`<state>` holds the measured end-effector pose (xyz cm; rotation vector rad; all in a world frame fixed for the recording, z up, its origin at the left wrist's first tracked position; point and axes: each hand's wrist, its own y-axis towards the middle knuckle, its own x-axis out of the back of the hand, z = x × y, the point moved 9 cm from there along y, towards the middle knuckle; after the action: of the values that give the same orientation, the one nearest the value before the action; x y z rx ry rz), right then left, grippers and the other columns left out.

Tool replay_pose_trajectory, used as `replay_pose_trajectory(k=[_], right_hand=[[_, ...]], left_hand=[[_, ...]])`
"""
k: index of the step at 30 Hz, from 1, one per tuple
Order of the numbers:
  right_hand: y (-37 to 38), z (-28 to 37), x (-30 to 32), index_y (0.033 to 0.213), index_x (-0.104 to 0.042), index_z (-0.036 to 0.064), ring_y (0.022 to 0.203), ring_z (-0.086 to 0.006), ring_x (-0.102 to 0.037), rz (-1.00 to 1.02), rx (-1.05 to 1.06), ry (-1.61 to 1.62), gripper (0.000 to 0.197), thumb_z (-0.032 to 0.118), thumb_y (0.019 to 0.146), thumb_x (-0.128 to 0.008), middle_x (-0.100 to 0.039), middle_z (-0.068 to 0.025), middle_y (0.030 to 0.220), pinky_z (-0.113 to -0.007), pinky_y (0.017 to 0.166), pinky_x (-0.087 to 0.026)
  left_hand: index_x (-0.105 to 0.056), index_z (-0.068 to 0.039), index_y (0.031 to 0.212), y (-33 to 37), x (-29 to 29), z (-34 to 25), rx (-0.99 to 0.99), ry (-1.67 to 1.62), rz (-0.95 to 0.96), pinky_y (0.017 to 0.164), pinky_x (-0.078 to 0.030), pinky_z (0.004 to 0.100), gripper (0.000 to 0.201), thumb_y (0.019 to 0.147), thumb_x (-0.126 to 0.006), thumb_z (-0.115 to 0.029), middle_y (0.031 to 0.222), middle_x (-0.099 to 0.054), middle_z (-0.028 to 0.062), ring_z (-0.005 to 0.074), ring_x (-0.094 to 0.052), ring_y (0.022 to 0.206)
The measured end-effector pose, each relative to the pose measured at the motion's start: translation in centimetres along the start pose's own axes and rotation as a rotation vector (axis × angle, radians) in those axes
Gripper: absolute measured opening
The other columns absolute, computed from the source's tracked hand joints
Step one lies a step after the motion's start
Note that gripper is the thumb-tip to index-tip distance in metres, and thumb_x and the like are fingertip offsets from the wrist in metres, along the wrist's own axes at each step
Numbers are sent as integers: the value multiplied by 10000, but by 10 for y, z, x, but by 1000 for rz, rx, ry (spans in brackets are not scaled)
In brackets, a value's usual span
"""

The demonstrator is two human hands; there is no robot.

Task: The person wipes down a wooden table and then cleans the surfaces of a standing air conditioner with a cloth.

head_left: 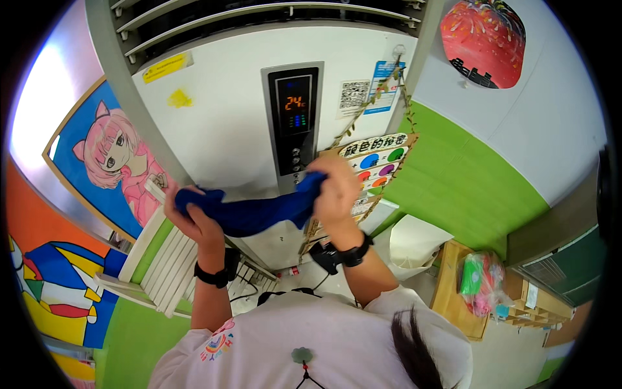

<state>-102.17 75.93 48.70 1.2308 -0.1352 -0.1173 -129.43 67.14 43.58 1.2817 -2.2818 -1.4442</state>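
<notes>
A dark blue cloth (256,214) is stretched in a sagging band between my two hands. At its left end, my left hand (197,220) has its fingers wrapped round the fabric. My right hand (337,191) grips the other end, a little higher, and looks slightly blurred. Behind the cloth stands a tall white floor-standing air conditioner (220,117) with a dark control panel (295,107) and a lit display. My right fingers are close to the lower end of that panel in the picture; whether they touch it I cannot tell.
At the left are a white slatted bench (172,266) and a framed painting (116,155). A hanging colour chart (372,172) with a leafy garland covers the unit's right side. To the right, a wooden table (447,285) stands by a plastic bag (483,282) of colourful things.
</notes>
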Motion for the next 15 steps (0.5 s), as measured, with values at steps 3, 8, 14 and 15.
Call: replay_pose_trajectory(k=[3,8,14,15], right_hand=[[42,-18,71,946,-634,-20,674,-242,-557,-190,-276,-92,154,44,828,-560,-632,-119,839,-324,640,-440],[84,-55,121,1052,-639,19,880,-272,-609,-247,-219,-497,269,192,846,-658,-636,-121,990,-334,718,-463],[97,-91,117,987,-653,24,896,-313,-618,-92,-205,-585,212,175,839,-665,-638,-130,943,-371,728,-481],[99,-97,118,946,-657,19,858,-304,-624,-71,-245,-566,180,170,847,-656,-640,-122,910,-372,716,-482]], left_hand=[[-521,60,1242,13,-62,-41,166,-8,421,830,-444,316,410,932,-378,-167,945,-608,157,204,-570,864],[-686,-17,1009,-7,-166,-66,89,79,723,720,-499,331,273,910,-558,-236,921,-677,141,284,-653,806],[-686,-81,1002,-34,-237,-65,-57,357,636,644,-508,291,207,832,-691,-198,905,-685,56,221,-655,755],[-686,-81,1002,-36,-244,-65,-59,355,631,644,-508,291,207,832,-691,-198,905,-685,56,221,-655,755]])
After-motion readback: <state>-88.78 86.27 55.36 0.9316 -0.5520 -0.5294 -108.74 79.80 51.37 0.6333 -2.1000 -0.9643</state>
